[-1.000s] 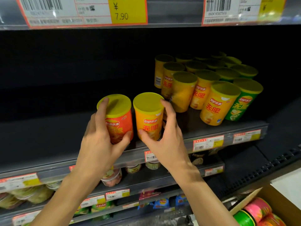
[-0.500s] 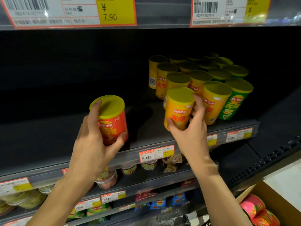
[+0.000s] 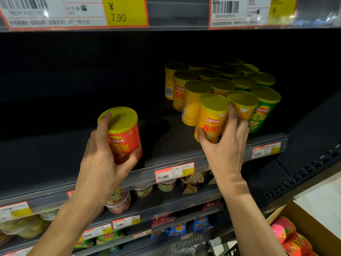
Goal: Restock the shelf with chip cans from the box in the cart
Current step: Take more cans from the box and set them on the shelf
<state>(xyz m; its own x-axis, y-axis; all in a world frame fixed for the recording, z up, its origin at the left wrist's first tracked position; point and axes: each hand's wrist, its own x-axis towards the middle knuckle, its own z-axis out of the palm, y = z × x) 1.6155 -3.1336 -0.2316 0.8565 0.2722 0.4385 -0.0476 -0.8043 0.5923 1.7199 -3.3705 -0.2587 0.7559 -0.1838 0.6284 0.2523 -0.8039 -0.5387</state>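
Head cam: we've got a can in each hand, up at the shelf [image 3: 175,156] front.
Shelf: lots of bare dark space on the left, so no real squeeze there.
Can block: the stocked cans [image 3: 221,84] stand packed tight; nudge one and we reckon the row shifts or topples.
Box: more cans wait in the cardboard box [image 3: 313,224] at bottom right.
Right hand [image 3: 227,145]: wrapped around the yellow can [image 3: 212,117], which is touching the block's front corner. Shove too hard and the neighbours get knocked.
Left hand [image 3: 103,156]: grasping the red can [image 3: 123,137], fingertip on its lid, near the lip. We can't tell if it's fully seated; letting go early could tip it off.
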